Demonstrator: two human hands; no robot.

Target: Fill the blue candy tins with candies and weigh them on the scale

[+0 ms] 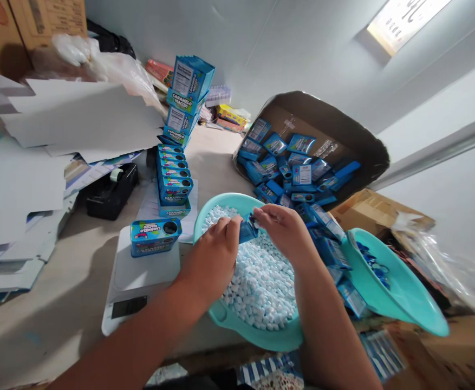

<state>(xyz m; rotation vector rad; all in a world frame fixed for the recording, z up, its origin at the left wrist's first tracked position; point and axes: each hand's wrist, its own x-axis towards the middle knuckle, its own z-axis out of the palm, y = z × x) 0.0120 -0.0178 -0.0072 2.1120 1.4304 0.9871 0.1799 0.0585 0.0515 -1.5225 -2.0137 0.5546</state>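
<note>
Over a teal basin [257,342] of small white and pale-blue candies [257,287], my left hand [215,257] wraps around a small blue candy box [247,232]. My right hand [284,230] is closed, its thumb and fingertips pinching at the dark end of that same box. The exact part between those fingertips is too small to make out. To the left, a blue "Caramelo Macizo" box [156,238] with a dark round opening rests on a white kitchen scale [125,271].
Behind the scale, a row of blue boxes [175,173] leads to a tall stack [188,97]. A tipped cardboard carton [343,122] spills blue boxes. At right, a teal tray [408,298] holds blue pieces. A tape dispenser [113,192] and white card sheets [86,116] lie left.
</note>
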